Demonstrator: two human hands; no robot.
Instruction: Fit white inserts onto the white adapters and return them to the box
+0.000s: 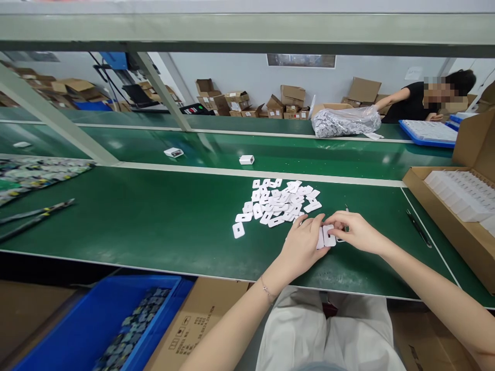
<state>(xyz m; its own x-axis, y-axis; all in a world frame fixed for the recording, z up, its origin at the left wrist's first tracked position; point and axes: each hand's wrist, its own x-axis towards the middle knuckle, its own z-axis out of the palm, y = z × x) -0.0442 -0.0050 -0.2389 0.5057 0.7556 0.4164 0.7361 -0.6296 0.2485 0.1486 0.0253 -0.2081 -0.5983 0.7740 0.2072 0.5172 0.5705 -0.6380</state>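
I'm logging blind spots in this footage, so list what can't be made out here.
All in the head view:
- Count of white plates held: fingers of the left hand and right hand hide part of them.
- Handle ends of the pliers-like tool: cut off by the left edge.
- Far side of the open cardboard box: cut off by the right edge.
- Pieces in the clear plastic bag: too small and blurred.

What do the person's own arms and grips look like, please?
The left arm and right arm show no sleeves. A thin bracelet with a small ornament circles the left wrist; the right wrist looks unadorned. Neither the left grip nor right grip is gloved.
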